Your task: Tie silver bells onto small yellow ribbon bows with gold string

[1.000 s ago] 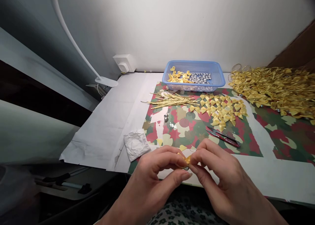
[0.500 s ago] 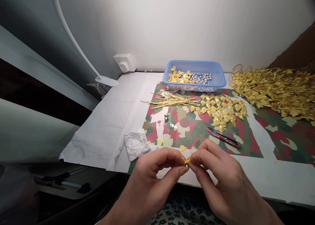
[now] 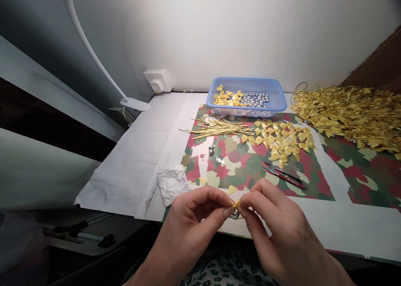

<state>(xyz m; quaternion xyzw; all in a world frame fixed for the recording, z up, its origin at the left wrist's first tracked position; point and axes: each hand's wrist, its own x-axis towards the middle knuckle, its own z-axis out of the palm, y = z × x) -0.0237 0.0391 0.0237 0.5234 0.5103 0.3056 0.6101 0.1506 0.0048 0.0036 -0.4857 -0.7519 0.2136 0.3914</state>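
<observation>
Between my two hands, just over the near edge of the table, is a small yellow ribbon bow. My left hand pinches its left side between thumb and forefinger. The right side is pinched by my right hand in the same way. A silver bell hangs right under the bow, between the thumbs. Part of a thin cord loop shows by the right fingertips; the rest of the cord is hidden. Just beyond the fingers lies a loose yellow ribbon piece.
A blue basket holds bows and silver bells. Before it lie gold cords, laid-out yellow bows and red-handled thread snips. More bells and a crumpled tissue sit left. A heap of finished-looking bows fills the right.
Both hands have shifted slightly left, still pinching the bow. The silver bell shows more fully below the fingertips, and a bit of cord loop now shows beside it.
</observation>
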